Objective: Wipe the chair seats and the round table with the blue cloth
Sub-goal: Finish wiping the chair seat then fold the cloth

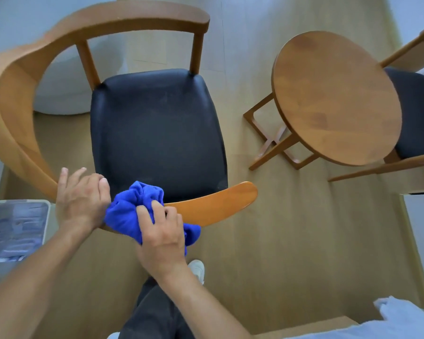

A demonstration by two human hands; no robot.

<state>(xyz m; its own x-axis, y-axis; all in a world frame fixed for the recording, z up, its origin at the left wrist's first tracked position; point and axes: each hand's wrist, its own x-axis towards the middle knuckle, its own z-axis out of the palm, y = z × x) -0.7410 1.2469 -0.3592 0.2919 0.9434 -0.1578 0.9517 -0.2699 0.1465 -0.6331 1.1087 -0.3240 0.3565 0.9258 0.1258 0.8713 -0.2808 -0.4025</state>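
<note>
Wooden floor (291, 241) under chair (157, 128), round table (333, 94).

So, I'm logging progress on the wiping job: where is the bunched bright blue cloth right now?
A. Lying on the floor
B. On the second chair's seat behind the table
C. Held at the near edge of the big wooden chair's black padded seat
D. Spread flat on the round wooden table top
C: the right hand grips the bunched bright blue cloth at the near edge of the black padded seat, with the left hand beside it.
</note>
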